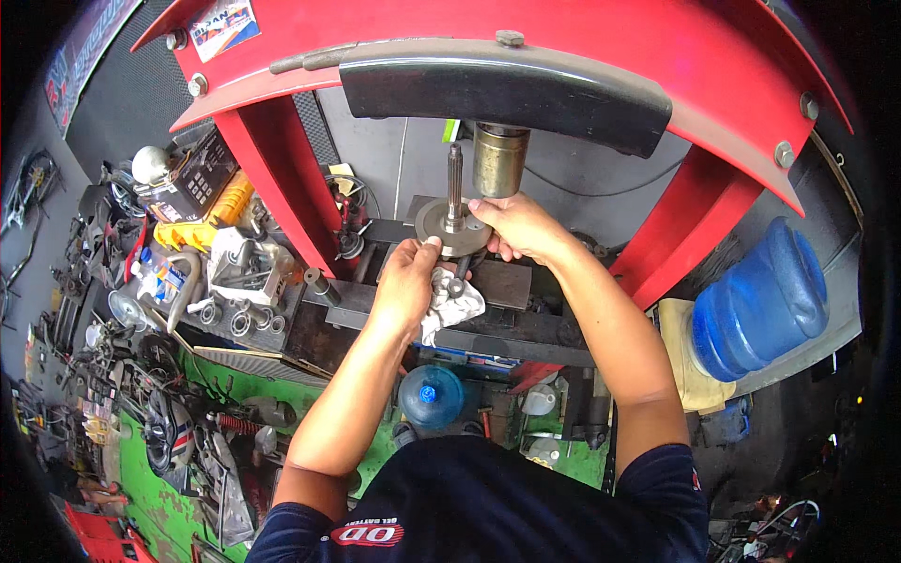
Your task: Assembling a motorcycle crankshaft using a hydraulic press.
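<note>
Below the red press frame's (563, 28) beam, the metal disc (462, 241), likely heavy, rigid and possibly oil-slick, was best taken by its rim, where left hand (409, 279) and right hand (523, 227) pinched it, splined shaft (454, 178) upright.

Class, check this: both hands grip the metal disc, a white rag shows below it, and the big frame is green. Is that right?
Not quite: the big frame is red, not green, as the head view shows. The left hand and right hand do grip the metal disc, and a white rag shows below it.
</note>
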The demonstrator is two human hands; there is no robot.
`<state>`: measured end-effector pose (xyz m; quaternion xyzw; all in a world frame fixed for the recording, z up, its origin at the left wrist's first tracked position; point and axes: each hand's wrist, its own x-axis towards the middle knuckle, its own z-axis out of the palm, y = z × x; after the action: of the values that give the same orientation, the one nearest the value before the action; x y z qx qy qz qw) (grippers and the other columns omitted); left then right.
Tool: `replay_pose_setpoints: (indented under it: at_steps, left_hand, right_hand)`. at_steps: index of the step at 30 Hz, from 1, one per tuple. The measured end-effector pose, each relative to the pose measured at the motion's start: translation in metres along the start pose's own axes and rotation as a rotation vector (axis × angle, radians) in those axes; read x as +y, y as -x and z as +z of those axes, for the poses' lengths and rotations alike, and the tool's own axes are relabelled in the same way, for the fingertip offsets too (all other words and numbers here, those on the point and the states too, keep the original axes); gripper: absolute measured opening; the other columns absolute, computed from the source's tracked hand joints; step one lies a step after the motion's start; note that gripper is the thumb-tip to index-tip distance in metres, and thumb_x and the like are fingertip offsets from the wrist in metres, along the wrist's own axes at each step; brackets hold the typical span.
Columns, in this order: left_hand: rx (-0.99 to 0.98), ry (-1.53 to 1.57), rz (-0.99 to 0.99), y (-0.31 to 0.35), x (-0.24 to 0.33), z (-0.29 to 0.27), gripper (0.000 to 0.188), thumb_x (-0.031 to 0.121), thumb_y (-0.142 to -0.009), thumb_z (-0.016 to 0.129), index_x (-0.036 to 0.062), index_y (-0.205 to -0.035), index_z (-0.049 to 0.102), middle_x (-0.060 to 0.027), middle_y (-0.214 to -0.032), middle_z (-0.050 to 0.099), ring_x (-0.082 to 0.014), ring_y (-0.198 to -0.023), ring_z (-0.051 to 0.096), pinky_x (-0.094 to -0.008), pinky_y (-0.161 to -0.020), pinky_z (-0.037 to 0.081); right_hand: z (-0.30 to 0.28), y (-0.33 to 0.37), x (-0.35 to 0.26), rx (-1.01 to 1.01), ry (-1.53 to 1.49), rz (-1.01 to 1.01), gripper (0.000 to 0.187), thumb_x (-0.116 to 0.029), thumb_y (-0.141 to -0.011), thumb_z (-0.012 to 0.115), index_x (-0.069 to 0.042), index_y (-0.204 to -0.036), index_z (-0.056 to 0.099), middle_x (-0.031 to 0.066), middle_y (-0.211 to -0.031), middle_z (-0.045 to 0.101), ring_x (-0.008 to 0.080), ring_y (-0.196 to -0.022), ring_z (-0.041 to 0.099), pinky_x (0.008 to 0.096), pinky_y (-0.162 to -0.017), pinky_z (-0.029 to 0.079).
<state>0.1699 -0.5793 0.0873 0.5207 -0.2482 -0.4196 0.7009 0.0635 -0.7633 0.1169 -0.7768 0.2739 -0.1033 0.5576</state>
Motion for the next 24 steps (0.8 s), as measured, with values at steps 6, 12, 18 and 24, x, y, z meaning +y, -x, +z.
replay_pose_setpoints:
  at_steps: [6,12,18,24]
  left_hand:
    - [0.005,0.047,-0.019,-0.001,-0.001,0.0,0.028,0.026,-0.109,0.05,-0.002,-0.11,0.053,-0.0168,-0.086,0.069,-0.023,-0.07,0.072,-0.0332,-0.06,0.061]
    - [0.006,0.063,-0.01,0.0,-0.002,-0.001,0.028,0.026,-0.109,0.051,-0.0018,-0.109,0.053,-0.0165,-0.086,0.069,-0.0237,-0.072,0.073,-0.0336,-0.059,0.062]
    - [-0.009,0.005,0.003,0.008,-0.005,-0.003,0.033,0.03,-0.11,0.05,-0.0019,-0.116,0.058,-0.0113,-0.086,0.071,-0.0189,-0.071,0.072,-0.0302,-0.063,0.06]
    - [0.012,-0.475,0.125,0.071,-0.006,-0.026,0.029,0.025,-0.104,0.063,-0.002,-0.11,0.07,-0.0019,-0.081,0.071,-0.0057,-0.072,0.061,-0.0238,-0.064,0.048]
  right_hand:
    - [0.002,0.0,0.001,0.02,0.02,-0.011,0.041,-0.039,-0.106,0.054,-0.002,-0.117,0.069,0.0054,-0.064,0.059,0.0075,-0.041,0.051,0.0221,-0.036,0.037]
    - [0.003,0.0,0.003,0.042,0.018,-0.014,0.044,-0.04,-0.106,0.054,-0.001,-0.119,0.07,0.0063,-0.065,0.06,0.0091,-0.042,0.051,0.0248,-0.038,0.039]
    - [0.007,0.002,0.005,0.083,-0.021,-0.036,0.049,-0.042,-0.105,0.056,0.005,-0.109,0.072,0.007,-0.068,0.062,0.0103,-0.045,0.049,0.027,-0.041,0.041]
    - [0.01,0.004,0.005,0.073,-0.007,-0.051,0.048,-0.042,-0.105,0.055,0.003,-0.109,0.071,0.0041,-0.071,0.06,0.0093,-0.051,0.051,0.025,-0.043,0.041]
